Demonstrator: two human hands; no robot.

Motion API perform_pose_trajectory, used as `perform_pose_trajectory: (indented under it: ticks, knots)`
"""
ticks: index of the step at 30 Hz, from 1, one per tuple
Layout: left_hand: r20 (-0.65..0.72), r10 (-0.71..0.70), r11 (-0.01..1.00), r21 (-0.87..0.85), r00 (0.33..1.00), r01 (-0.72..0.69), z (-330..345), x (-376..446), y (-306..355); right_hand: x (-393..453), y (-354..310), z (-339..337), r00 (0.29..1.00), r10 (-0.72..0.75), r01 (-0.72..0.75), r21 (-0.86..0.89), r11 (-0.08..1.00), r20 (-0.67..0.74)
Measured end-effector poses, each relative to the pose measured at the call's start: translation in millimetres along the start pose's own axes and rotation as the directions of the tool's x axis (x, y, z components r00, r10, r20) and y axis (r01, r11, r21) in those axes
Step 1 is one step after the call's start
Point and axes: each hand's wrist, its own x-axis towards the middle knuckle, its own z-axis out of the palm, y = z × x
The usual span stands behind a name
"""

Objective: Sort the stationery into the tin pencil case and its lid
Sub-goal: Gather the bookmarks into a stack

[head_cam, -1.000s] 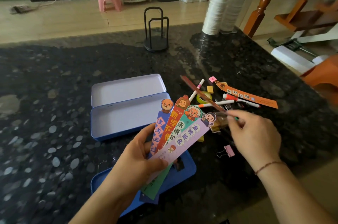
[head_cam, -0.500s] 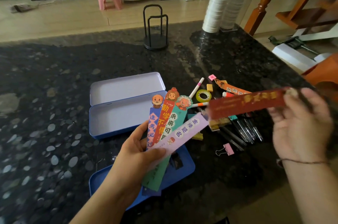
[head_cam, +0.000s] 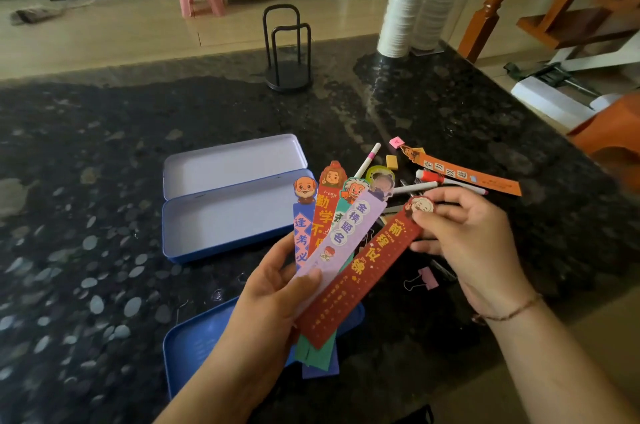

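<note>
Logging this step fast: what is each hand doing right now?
Left hand: grips a fan of bookmarks, thumb on top.
Right hand: pinches the top end of the red bookmark, adding it to the fan.

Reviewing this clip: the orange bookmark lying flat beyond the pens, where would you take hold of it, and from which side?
Probably the orange bookmark at its far-right end, from the right. That end lies bare on the counter; a red-capped pen crowds its near edge further left.

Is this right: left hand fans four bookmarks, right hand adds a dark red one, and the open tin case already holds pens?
Not quite. The head view shows the open tin case holding nothing; the pens lie on the counter. The left hand, bookmarks, right hand and dark red bookmark are as stated.
</note>
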Motion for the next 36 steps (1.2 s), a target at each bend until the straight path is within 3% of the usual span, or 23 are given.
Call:
perform_pose_trajectory:
  ticks: [6, 12, 16, 18, 19, 21, 23, 24, 27, 29, 34, 36]
  knots:
    - [-0.013, 0.011, 1.000, 0.021, 1.000, -0.011, -1, -2, 3, -4, -6, 1, 0.998, -0.001, 0.001, 0.003, 1.000, 0.063]
    - [-0.022, 0.014, 0.995, 0.097, 1.000, -0.012, 6, -3, 1, -3, -3, 4, 0.999, -0.010, 0.007, -0.095, 0.995, -0.032]
    - [-0.050, 0.035, 0.986, 0.166, 0.998, -0.026, 2, -1, -3, -2, -2, 3, 1.000, -0.014, 0.014, -0.185, 0.983, 0.003]
    - [-0.076, 0.045, 0.985, 0.168, 0.996, -0.032, -1, -1, -3, 2, -1, -7, 0.996, -0.085, 0.073, -0.245, 0.967, -0.039]
    - [-0.083, 0.046, 0.987, 0.159, 0.996, -0.033, -4, -1, -3, 6, 1, -18, 0.983, -0.165, 0.127, -0.348, 0.929, -0.083]
    - [-0.090, 0.042, 0.991, 0.133, 0.995, -0.030, -8, 0, 0, 20, 10, -43, 0.938, -0.329, 0.176, -0.664, 0.727, -0.111]
    - [-0.089, 0.035, 0.991, 0.134, 0.995, -0.023, -12, 2, 1, 35, 24, -68, 0.943, -0.325, 0.109, -0.866, 0.489, -0.064]
    - [-0.084, 0.035, 0.990, 0.139, 0.996, -0.024, -12, 3, 1, 41, 30, -78, 0.965, -0.256, 0.066, -0.901, 0.428, -0.051]
    - [-0.074, 0.049, 0.989, 0.142, 0.996, -0.039, -12, 7, 1, 52, 45, -98, 1.000, -0.005, -0.005, -0.918, 0.396, -0.007]
    - [-0.070, 0.050, 0.990, 0.135, 0.996, -0.040, -12, 9, -1, 56, 49, -107, 0.997, 0.071, 0.001, -0.944, 0.331, 0.026]
    - [-0.079, 0.052, 0.986, 0.162, 0.995, -0.039, -10, 11, -2, 51, 35, -117, 0.994, 0.014, -0.108, -0.989, 0.101, -0.107]
    - [-0.083, 0.053, 0.984, 0.172, 0.995, -0.038, -9, 11, -3, 49, 31, -119, 0.985, 0.045, -0.170, -0.968, 0.185, -0.165]
